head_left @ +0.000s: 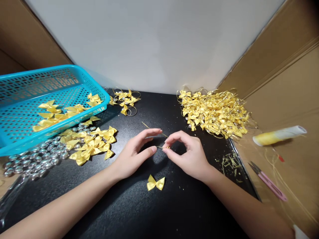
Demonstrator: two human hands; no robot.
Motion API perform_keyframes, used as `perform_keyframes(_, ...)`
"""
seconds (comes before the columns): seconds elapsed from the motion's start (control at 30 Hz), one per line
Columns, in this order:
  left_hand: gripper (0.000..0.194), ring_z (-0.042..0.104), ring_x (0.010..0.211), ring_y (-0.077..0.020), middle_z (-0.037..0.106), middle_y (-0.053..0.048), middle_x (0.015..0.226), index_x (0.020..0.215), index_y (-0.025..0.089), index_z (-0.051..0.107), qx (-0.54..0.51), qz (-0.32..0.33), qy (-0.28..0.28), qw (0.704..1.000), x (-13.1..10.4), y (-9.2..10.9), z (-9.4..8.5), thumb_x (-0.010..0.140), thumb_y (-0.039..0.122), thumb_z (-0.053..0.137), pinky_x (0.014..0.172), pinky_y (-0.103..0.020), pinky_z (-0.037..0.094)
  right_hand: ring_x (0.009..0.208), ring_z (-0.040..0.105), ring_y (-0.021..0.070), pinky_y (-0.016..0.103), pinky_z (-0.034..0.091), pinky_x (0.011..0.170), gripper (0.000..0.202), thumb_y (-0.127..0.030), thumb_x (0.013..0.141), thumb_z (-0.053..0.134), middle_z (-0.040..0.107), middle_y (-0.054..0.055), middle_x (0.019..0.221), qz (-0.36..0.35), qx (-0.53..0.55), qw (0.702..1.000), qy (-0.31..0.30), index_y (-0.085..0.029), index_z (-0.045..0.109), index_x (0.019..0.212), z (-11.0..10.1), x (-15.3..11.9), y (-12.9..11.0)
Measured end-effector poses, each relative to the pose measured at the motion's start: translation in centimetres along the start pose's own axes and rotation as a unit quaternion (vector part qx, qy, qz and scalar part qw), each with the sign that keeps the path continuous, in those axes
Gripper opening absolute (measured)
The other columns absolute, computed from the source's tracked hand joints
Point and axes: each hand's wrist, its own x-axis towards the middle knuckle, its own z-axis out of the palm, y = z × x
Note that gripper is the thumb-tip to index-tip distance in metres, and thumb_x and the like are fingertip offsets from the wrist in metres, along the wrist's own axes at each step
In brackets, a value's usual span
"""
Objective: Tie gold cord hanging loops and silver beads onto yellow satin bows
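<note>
Gold cord (164, 135) is pinched in the right hand (190, 152), the left hand (132, 152) loosely parted.

Layout of worktop (139, 212), basket corner to right edge.
At the far left corner stands a basket (97, 87) with bows inside; before it lie beads (32, 162) toward the left edge and, to their right, loose bows (92, 146). Ringed bows (128, 100) lie by the far edge, a larger heap (214, 114) in the far right corner. Clippings (231, 162) lie inside the right edge; tube (276, 136) and snips (270, 186) lie beyond it.
</note>
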Motion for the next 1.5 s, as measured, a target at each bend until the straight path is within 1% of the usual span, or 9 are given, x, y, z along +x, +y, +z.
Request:
perform_keyframes(0.07, 0.034, 0.053, 0.12, -0.0241, 0.06, -0.007, 0.128, 0.119, 0.024, 0.058, -0.052, -0.011, -0.032, 0.998, -0.1, 0.3, 0.3, 0.086, 0.029, 0.061, 0.104, -0.037, 0.037, 0.069, 0.066, 0.0122, 0.026, 0.054, 0.07, 0.018, -0.008, 0.073, 0.067, 0.068, -0.003, 0.075, 0.001, 0.005, 1.0, -0.004, -0.021, 0.06, 0.082, 0.1, -0.1, -0.2)
perform_keyframes(0.17, 0.02, 0.061, 0.087, -0.0176, 0.065, -0.003, 0.095, 0.104, 0.021, 0.061, -0.129, -0.078, -0.094, 0.984, -0.2, 0.4, 1.0, 0.088, 0.033, 0.06, 0.085, -0.032, 0.046, 0.071, 0.066, 0.0128, 0.027, 0.053, 0.069, 0.018, -0.007, 0.073, 0.065, 0.067, -0.002, 0.075, -0.004, -0.004, 1.0, -0.007, -0.022, 0.06, 0.081, 0.3, -0.3, -0.3)
perform_keyframes(0.23, 0.02, 0.05, 0.064, -0.0113, 0.057, 0.001, 0.076, 0.093, 0.018, 0.06, -0.161, -0.126, -0.104, 0.973, -0.2, 0.1, 1.3, 0.089, 0.038, 0.058, 0.065, -0.026, 0.042, 0.071, 0.065, 0.0131, 0.027, 0.053, 0.069, 0.018, -0.007, 0.074, 0.064, 0.067, -0.002, 0.075, -0.004, -0.009, 1.0, -0.007, -0.022, 0.06, 0.082, 0.3, -0.4, -0.2)
perform_keyframes(0.3, 0.025, 0.036, 0.056, -0.0085, 0.045, 0.004, 0.066, 0.083, 0.017, 0.057, -0.187, -0.157, -0.091, 0.965, -0.2, -0.4, 1.4, 0.088, 0.041, 0.06, 0.055, -0.022, 0.031, 0.073, 0.065, 0.0132, 0.027, 0.053, 0.07, 0.018, -0.007, 0.074, 0.065, 0.067, -0.002, 0.077, -0.002, -0.008, 1.0, -0.008, -0.022, 0.061, 0.083, 0.3, -0.4, -0.1)
perform_keyframes(0.47, 0.025, 0.023, 0.058, -0.0094, 0.032, 0.007, 0.061, 0.077, 0.016, 0.054, -0.251, -0.192, -0.06, 0.947, -0.1, -0.8, 1.4, 0.083, 0.038, 0.065, 0.053, -0.022, 0.021, 0.075, 0.065, 0.0136, 0.028, 0.053, 0.072, 0.021, -0.007, 0.072, 0.07, 0.068, -0.002, 0.079, 0.013, -0.005, 1.0, -0.016, -0.022, 0.062, 0.085, 0.3, -0.4, 0.2)
perform_keyframes(0.73, 0.026, 0.025, 0.059, -0.0093, 0.037, 0.005, 0.064, 0.074, 0.016, 0.057, -0.285, -0.221, -0.053, 0.931, -0.1, -0.8, 1.5, 0.077, 0.037, 0.072, 0.054, -0.022, 0.022, 0.075, 0.066, 0.0141, 0.029, 0.053, 0.073, 0.023, -0.008, 0.072, 0.072, 0.069, -0.002, 0.079, 0.02, 0.004, 1.0, -0.015, -0.022, 0.062, 0.086, 0.1, -0.2, 0.3)
perform_keyframes(0.93, 0.027, 0.025, 0.057, -0.0087, 0.04, 0.005, 0.064, 0.072, 0.016, 0.059, -0.259, -0.22, -0.031, 0.94, -0.1, -1.0, 1.4, 0.075, 0.038, 0.073, 0.053, -0.023, 0.02, 0.076, 0.065, 0.0154, 0.03, 0.052, 0.072, 0.018, -0.015, 0.074, 0.073, 0.07, -0.001, 0.08, 0.009, -0.011, 0.999, -0.033, -0.023, 0.063, 0.087, -0.4, 0.1, 0.0)
perform_keyframes(1.27, 0.024, 0.028, 0.057, -0.0103, 0.041, 0.006, 0.061, 0.07, 0.018, 0.058, -0.15, -0.188, -0.023, 0.97, -0.1, -0.2, 1.5, 0.077, 0.04, 0.065, 0.054, -0.024, 0.023, 0.085, 0.062, 0.0191, 0.039, 0.041, 0.08, 0.007, -0.016, 0.082, 0.064, 0.074, 0.001, 0.087, -0.094, -0.127, 0.985, -0.073, -0.023, 0.066, 0.082, -1.1, 0.4, 0.1)
perform_keyframes(1.5, 0.025, 0.029, 0.057, -0.0099, 0.043, 0.006, 0.063, 0.071, 0.018, 0.058, -0.134, -0.186, -0.034, 0.973, -0.1, -0.4, 1.4, 0.079, 0.04, 0.064, 0.054, -0.025, 0.022, 0.082, 0.06, 0.0181, 0.038, 0.035, 0.079, 0.011, -0.016, 0.088, 0.057, 0.073, 0.001, 0.084, -0.094, -0.175, 0.976, -0.09, -0.021, 0.063, 0.079, -0.9, 0.3, 0.1)
